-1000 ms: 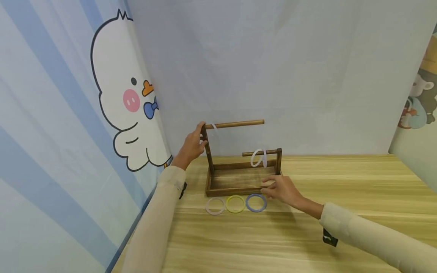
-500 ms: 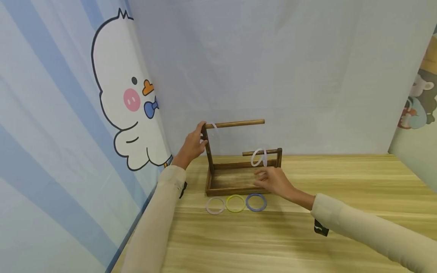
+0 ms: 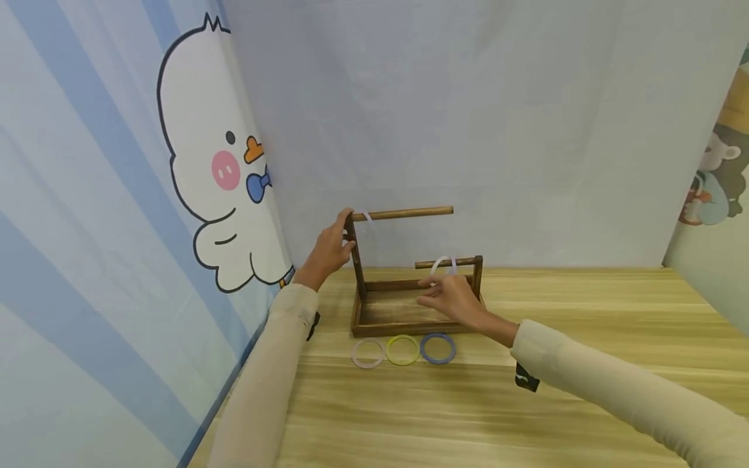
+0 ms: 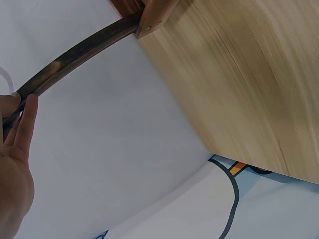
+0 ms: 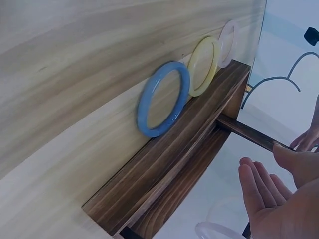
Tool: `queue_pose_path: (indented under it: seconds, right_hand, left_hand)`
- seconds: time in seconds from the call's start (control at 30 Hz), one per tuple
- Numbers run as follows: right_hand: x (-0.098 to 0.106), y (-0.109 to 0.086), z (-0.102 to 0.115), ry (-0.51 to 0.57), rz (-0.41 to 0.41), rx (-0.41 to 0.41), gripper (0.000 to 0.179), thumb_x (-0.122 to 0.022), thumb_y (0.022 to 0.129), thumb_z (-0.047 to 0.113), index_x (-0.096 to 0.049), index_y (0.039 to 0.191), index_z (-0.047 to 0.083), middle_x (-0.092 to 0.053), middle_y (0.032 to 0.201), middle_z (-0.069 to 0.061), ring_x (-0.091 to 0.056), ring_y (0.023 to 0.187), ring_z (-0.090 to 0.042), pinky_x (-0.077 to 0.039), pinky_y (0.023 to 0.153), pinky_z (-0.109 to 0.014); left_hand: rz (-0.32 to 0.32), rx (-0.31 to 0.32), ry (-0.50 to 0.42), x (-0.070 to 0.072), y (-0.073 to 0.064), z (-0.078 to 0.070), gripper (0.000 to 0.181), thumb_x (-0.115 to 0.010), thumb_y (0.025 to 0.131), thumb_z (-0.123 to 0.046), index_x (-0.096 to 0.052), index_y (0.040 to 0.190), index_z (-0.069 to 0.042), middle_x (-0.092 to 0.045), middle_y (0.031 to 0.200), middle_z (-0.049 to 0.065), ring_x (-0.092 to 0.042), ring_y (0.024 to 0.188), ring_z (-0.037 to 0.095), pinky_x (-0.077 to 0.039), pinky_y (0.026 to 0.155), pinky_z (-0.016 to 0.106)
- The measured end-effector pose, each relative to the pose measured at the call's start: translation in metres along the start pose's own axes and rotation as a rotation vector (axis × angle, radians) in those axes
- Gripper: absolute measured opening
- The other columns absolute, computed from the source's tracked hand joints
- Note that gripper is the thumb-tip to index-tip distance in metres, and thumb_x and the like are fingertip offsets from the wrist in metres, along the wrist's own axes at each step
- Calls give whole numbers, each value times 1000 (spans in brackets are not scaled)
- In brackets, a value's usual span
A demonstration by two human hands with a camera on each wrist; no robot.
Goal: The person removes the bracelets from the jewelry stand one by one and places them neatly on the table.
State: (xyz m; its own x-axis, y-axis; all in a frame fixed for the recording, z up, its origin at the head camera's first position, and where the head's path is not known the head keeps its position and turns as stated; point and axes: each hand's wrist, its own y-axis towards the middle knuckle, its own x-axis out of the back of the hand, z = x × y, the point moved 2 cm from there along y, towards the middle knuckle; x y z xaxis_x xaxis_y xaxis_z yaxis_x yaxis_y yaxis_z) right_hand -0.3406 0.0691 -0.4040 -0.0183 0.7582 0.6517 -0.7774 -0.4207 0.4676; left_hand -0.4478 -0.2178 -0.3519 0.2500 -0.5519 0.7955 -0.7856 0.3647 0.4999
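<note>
My left hand (image 3: 330,252) grips the top of the tall post of a dark wooden bangle stand (image 3: 409,329); in the left wrist view, thumb and fingers sit on either side of the post (image 4: 82,52). A pale bangle (image 3: 367,218) hangs on the upper rod near that hand. My right hand (image 3: 455,300) is over the stand's tray, just in front of the lower rod, partly hiding a white bangle (image 3: 439,260) and a pale purple bangle (image 3: 454,264) hung there. Its fingers are extended, thumb apart, with nothing between them in the right wrist view (image 5: 284,191).
A pink bangle (image 3: 368,367), a yellow bangle (image 3: 402,364) and a blue bangle (image 3: 437,362) lie in a row on the wooden table (image 3: 374,416), before the stand's front edge. A grey-white curtain (image 3: 468,130) stands behind; a printed curtain borders the left.
My right hand has moved left and away from me, from the stand's front right corner to the lower rod's bangles. The left hand has stayed on the post.
</note>
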Motion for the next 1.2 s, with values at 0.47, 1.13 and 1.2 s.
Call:
queue_pose_path:
  seconds: [0.47,1.13,1.2]
  right_hand:
    - [-2,25,6,-32,-20,-34,39,-79,94,13,-70,126,-8,-77,102,-20,-78,88,-30,-63,85,-53]
    - [-3,51,13,26,-12,-73,38,-76,97,13,-69,128,-6,-76,109,-20,-77,95,-31,-65,79,-43]
    - [-3,54,14,24,-13,-77,38,-77,97,15,-69,128,-5,-77,109,-20,-77,94,-30,-65,78,-43]
  left_hand:
    - [2,-4,-5,1,-1,0,72,-66,99,3,-26,158,-6,-63,127,26,-70,109,40,-61,90,47]
    - [-4,-6,-8,0,-1,5,72,-66,99,3,-26,158,-5,-64,126,25,-70,108,39,-61,89,48]
    - [-10,-9,-9,0,-1,4,72,-66,99,3,-27,158,-5,-64,126,25,-70,107,39,-61,89,48]
